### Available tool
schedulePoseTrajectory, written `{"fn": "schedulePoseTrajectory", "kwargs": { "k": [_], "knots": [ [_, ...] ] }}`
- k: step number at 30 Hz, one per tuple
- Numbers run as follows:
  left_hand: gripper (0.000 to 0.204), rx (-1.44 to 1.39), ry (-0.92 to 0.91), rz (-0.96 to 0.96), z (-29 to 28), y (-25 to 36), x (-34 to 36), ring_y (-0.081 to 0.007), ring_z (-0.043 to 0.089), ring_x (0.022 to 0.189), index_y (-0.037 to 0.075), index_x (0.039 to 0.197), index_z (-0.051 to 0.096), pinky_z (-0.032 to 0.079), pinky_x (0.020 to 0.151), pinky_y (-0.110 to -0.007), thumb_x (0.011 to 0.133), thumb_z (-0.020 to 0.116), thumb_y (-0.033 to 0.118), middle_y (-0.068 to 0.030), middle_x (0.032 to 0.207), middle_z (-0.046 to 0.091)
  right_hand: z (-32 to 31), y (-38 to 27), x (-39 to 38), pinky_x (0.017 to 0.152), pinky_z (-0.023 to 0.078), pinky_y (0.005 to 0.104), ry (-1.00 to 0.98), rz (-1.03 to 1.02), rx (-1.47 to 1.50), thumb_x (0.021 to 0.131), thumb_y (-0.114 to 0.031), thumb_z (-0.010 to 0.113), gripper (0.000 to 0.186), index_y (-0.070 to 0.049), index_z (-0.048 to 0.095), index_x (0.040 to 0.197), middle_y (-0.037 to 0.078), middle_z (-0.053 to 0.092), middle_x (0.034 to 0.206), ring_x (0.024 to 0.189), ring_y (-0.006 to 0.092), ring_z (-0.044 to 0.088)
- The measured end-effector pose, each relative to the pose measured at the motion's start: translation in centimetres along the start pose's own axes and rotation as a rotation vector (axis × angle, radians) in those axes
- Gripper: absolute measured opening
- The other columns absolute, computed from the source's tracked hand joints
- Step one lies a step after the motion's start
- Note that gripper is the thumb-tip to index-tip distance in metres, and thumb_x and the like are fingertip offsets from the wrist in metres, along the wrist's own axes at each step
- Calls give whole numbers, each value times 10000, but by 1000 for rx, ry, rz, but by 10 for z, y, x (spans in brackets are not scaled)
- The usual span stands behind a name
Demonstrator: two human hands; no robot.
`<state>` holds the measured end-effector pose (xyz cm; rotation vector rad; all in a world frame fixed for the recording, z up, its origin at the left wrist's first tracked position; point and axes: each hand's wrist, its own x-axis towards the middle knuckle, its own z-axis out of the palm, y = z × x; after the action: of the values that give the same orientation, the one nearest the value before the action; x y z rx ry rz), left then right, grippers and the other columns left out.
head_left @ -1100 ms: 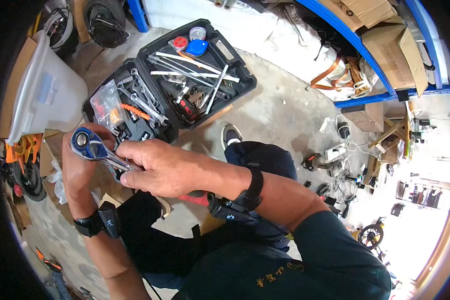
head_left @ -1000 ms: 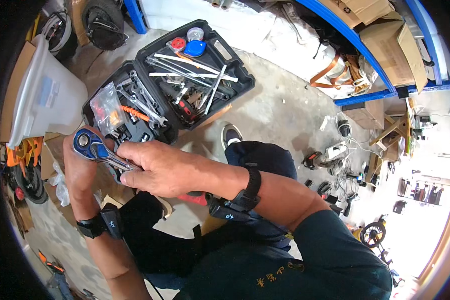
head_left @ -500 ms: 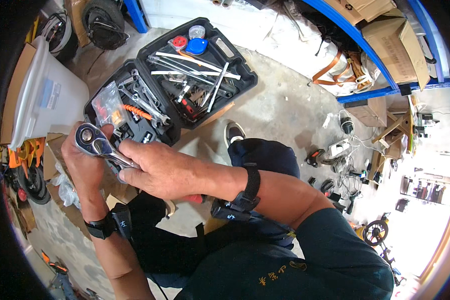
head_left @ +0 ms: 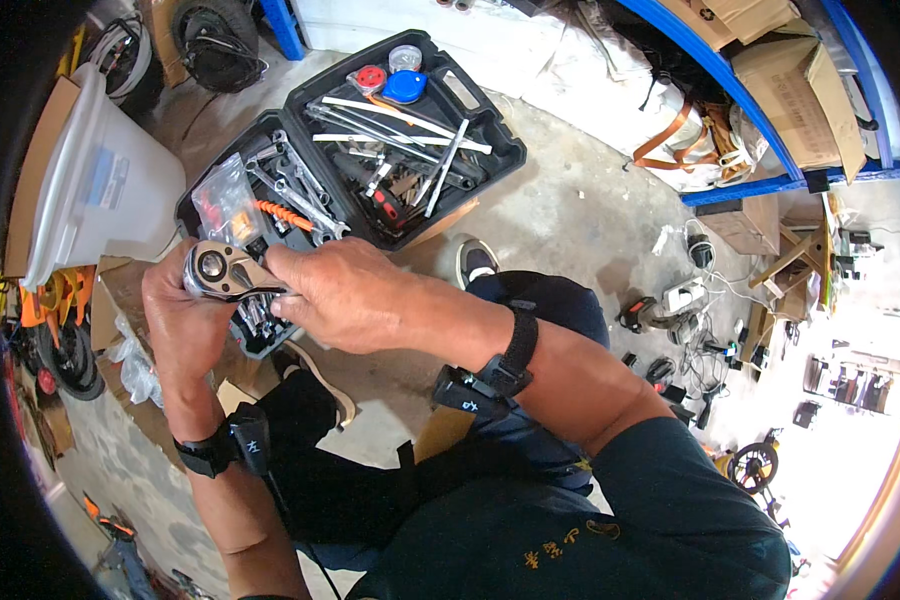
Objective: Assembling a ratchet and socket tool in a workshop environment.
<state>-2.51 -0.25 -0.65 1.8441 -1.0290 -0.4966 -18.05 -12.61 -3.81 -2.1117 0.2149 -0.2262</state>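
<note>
Concrete floor [head_left: 565, 195]; ratchet [head_left: 232, 275] swung forward since earlier, right hand [head_left: 342, 297] gripping it; left hand [head_left: 190, 328], grip hidden.
</note>
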Motion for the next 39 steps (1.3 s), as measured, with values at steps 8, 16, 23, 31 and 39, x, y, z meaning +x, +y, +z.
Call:
{"fn": "schedulePoseTrajectory", "kwargs": {
  "k": [8,16,23,31,39],
  "knots": [
    [118,3,114,19,1,6,-1,-24,471,669,24,763,612,403,592,-216,728,704,-43,54,699,582,2,0,5,723,474,542,29,-12,0,888,-204,616,256,-3,493,988,233,622,766,793,452,625],
    [82,229,229,113,-14,1,-1,-38,451,675,6,783,606,402,617,-219,753,670,-35,55,696,556,7,14,5,845,475,507,48,-20,-164,847,-170,629,256,4,545,1014,215,621,927,934,397,622],
    [91,15,256,127,-55,-28,5,-66,540,700,39,877,637,445,634,-226,796,676,54,18,794,620,-1,9,7,765,490,497,-26,9,-79,844,-199,645,250,-9,514,939,198,641,841,839,391,650],
    [107,-149,335,60,-63,-49,5,-52,548,720,44,838,632,510,694,-241,814,688,-44,35,794,606,17,-13,3,660,500,471,-147,72,226,851,-195,654,301,38,480,929,220,626,722,747,414,660],
    [97,-115,305,104,-63,-48,7,-64,576,726,31,842,633,536,725,-256,814,677,-52,18,793,609,14,-7,2,646,492,501,-26,-4,27,819,-157,631,256,36,491,911,223,595,630,656,429,632]
  ]
}}
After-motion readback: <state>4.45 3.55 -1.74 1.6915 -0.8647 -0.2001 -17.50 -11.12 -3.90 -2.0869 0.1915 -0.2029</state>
